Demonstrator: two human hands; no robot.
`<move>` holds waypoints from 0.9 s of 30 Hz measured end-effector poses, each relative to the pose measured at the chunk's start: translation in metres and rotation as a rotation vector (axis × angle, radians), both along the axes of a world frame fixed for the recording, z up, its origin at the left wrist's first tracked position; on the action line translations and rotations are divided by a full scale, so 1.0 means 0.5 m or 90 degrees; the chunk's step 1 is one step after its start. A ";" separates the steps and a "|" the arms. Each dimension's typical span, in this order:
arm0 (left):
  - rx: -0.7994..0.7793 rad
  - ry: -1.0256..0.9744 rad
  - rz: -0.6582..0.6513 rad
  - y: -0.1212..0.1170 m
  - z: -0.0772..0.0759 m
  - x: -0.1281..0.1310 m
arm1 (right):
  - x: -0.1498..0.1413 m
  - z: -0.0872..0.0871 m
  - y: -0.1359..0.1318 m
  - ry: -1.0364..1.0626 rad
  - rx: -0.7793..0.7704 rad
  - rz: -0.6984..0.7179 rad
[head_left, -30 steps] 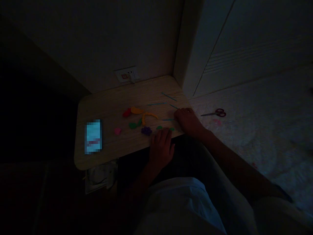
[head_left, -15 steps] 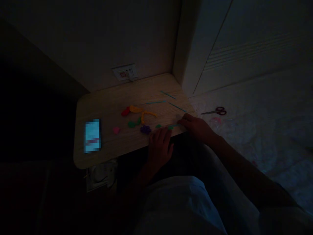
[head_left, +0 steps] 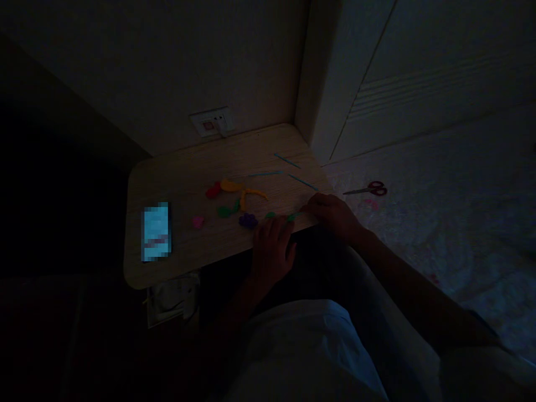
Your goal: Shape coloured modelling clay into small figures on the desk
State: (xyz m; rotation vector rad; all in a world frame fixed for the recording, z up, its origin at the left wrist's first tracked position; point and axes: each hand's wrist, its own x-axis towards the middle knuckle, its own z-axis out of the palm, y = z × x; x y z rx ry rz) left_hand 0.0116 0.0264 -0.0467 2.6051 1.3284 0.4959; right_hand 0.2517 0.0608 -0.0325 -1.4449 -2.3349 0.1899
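Observation:
In the dim head view, my right hand (head_left: 330, 215) is closed at the front right of the table, pinching a thin bluish stick (head_left: 297, 213). The stick's tip reaches a small green clay piece (head_left: 290, 218). Fingers forward, my left hand (head_left: 272, 245) lies open over the table's front edge, its fingertips by that piece. Just beyond those fingertips is another green bit (head_left: 270, 215). To their left sit a purple clay cluster (head_left: 248, 220), a green clay shape (head_left: 225, 211), yellow-orange clay (head_left: 231, 186), red clay (head_left: 213, 190) and a pink lump (head_left: 197, 222).
Several thin sticks (head_left: 302, 182) lie toward the back right of the wooden table (head_left: 167, 173). A lit phone (head_left: 156, 231) lies at its left. Scissors (head_left: 374, 188) rest on the pale surface to the right. A wall socket (head_left: 211, 121) is behind the table.
My right hand and the stick have shifted very slightly left, toward the green piece. The view has moved a little and the picture is dimmer. The left hand is nearly unmoved.

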 end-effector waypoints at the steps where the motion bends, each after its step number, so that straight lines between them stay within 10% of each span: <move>1: -0.003 -0.002 -0.001 0.001 0.002 0.000 | 0.000 0.000 0.001 0.008 0.006 0.003; 27: -0.021 -0.015 0.004 0.004 0.013 0.001 | -0.011 -0.008 0.014 -0.076 0.025 0.016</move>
